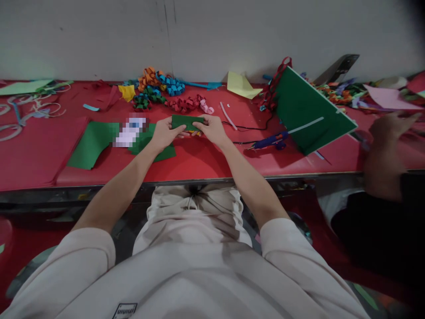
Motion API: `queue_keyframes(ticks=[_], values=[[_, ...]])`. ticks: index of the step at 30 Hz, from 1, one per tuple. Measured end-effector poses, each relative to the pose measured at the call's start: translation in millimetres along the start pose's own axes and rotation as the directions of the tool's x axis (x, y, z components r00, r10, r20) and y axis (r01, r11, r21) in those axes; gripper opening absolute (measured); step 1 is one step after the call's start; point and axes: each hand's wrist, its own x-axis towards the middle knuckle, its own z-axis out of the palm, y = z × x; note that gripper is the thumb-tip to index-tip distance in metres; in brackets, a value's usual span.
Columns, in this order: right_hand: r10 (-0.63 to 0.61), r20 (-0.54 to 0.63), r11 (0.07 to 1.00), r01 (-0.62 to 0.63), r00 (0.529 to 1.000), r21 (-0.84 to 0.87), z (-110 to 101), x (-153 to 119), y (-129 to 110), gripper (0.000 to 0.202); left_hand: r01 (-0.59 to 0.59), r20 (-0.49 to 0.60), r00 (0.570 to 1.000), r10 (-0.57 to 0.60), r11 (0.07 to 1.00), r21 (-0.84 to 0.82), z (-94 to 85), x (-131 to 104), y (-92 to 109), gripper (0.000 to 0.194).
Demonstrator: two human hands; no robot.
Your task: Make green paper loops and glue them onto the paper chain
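Nearest cam: wearer's pale shirt (186,274), w/ both forearms reaching fwd over the red tabletop (195,165). L hand (166,132) is partly closed, thumb on top & fingers under, pinching the L end of a small green paper piece (187,121); R hand (212,128) pinches the R end likewise. So the piece sits btwn the hands, just off the tabletop or on it, can't tell which. A yellow bit (194,132) peeks out below it, near R thumb.

Progress, my read: piece is prob. already cut or folded to a neat rectangle, but it's in hand, not yet fixed to anything visible. Green sheets (91,145) left of L hand lie loose, apparently unworked. Glue gun (269,141), right of R hand, is lying down, not in use; green board (295,108) leans beyond it. Curled paper chains (149,79), beyond L hand, look finished. Far right of R hand: co-worker's hand (387,128), blurred.
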Motion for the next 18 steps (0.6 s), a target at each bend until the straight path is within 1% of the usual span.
queue_keyframes(ticks=[5,7,11,13,15,18], values=[[-0.054,0.039,0.998,0.055,0.998,-0.028,4.3,-3.9,-1.5,0.035,-0.049,-0.067,0.996,0.05,0.999,0.024,3.5,-0.4,-0.9,0.029],[-0.046,0.036,0.998,0.047,0.998,-0.032,5.6,-3.1,-0.6,0.041,-0.043,-0.074,0.996,0.044,0.999,0.019,4.0,0.7,-2.0,0.03],[0.017,0.093,0.999,-0.02,0.996,0.027,3.9,1.2,2.1,0.041,-0.014,-0.063,0.998,0.014,1.0,0.001,1.6,3.4,-3.6,0.033],[0.027,0.124,0.997,-0.035,0.992,0.063,1.6,2.1,2.6,0.041,-0.01,-0.041,0.999,0.01,1.0,-0.012,-0.6,4.1,-3.6,0.034],[0.017,0.137,0.997,-0.028,0.99,0.078,-0.6,1.7,2.7,0.04,0.004,-0.023,1.0,-0.005,1.0,-0.031,-2.6,4.2,-3.2,0.032],[-0.025,0.132,0.996,0.014,0.991,0.083,-2.8,0.7,3.1,0.035,0.039,-0.026,0.999,-0.04,0.998,-0.058,-4.5,3.8,-2.5,0.028]])
